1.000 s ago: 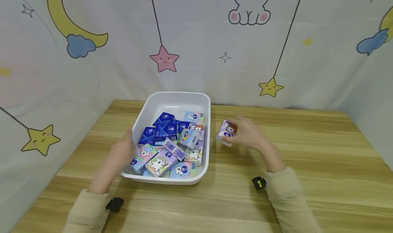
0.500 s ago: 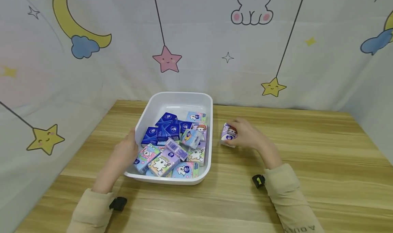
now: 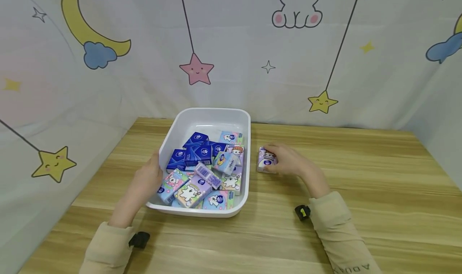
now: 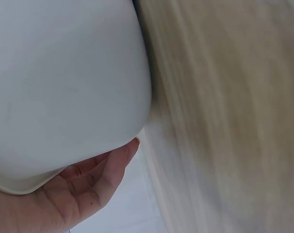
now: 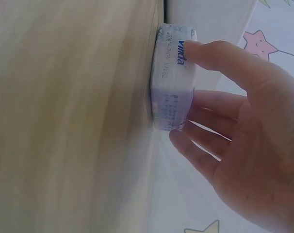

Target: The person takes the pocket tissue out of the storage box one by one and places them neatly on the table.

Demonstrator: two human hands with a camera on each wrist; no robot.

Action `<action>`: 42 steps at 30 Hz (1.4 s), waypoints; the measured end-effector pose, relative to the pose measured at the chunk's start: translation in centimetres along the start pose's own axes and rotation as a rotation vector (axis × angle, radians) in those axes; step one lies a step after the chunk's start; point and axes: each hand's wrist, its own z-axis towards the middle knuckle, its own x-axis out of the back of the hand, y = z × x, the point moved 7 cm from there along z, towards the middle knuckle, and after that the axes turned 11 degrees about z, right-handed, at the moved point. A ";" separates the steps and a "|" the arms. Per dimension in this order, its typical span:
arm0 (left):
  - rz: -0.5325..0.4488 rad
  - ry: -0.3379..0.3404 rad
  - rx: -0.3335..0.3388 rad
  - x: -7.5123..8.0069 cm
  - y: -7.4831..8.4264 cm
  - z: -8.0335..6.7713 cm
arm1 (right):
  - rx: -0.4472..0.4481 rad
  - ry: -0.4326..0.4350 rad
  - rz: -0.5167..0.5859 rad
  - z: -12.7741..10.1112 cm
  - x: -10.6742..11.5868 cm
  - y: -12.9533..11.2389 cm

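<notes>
A white plastic tray sits on the wooden table and holds several small tissue packs, dark blue ones and pastel cartoon ones. My left hand grips the tray's left rim; in the left wrist view its palm and fingers lie against the tray's outer wall. My right hand pinches a purple cartoon tissue pack lying flat on the table just right of the tray. In the right wrist view the thumb and fingers hold the pack by its two ends.
The wooden table extends to the right and in front of the tray. A cartoon-printed cloth backdrop closes off the back and both sides. Black wrist cameras sit at both cuffs.
My right hand has lowered the purple pack from tilted above the table to flat on the wood, slightly nearer the tray. My left hand has stayed on the tray's rim.
</notes>
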 end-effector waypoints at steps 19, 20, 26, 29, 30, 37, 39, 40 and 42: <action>0.001 -0.020 0.007 -0.2 0.0 0.0 | 0.009 -0.023 -0.007 -0.1 -0.1 -0.1; 0.002 -0.019 0.006 -0.2 0.1 0.0 | 0.007 -0.023 -0.003 -0.1 -0.1 -0.1; 0.006 -0.015 0.008 -0.1 0.0 0.0 | 0.025 -0.017 0.027 -0.3 0.7 -1.3; 0.004 -0.019 0.011 -0.1 0.0 0.1 | 0.038 -0.001 0.047 -0.8 1.7 -2.6; 0.002 -0.024 0.015 -0.1 -0.1 0.1 | 0.041 0.003 0.054 -0.9 2.0 -3.1; -0.007 -0.053 0.035 -0.2 -0.3 0.1 | 0.102 -0.031 0.092 -1.5 2.3 -6.5; -0.008 -0.055 0.033 -0.2 -0.2 0.1 | 0.125 -0.047 0.088 -1.5 2.1 -7.2; -0.006 -0.053 0.031 -0.3 -0.2 0.1 | 0.132 -0.054 0.083 -1.6 1.9 -7.4; -0.009 -0.052 0.025 -0.4 0.0 0.2 | 0.148 -0.072 0.079 -1.6 1.6 -7.8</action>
